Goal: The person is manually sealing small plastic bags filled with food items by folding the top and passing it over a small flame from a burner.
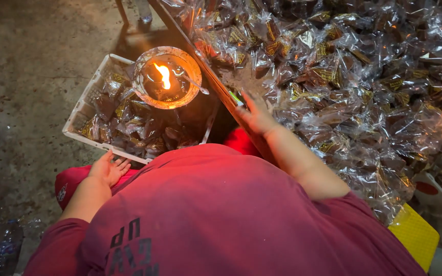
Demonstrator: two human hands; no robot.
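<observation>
Clear cellophane packets of dark sweets [354,76] lie heaped across a desk [221,89] at the person's right. The right hand [256,115] rests on the desk's near edge, fingers spread and loose, touching the heap but gripping nothing. The left hand [109,168] lies released, palm up, on a red-clad knee, just beside a white plastic crate [85,105] filled with more packets. Above the crate sits a small bowl lamp [167,76] with a burning flame.
</observation>
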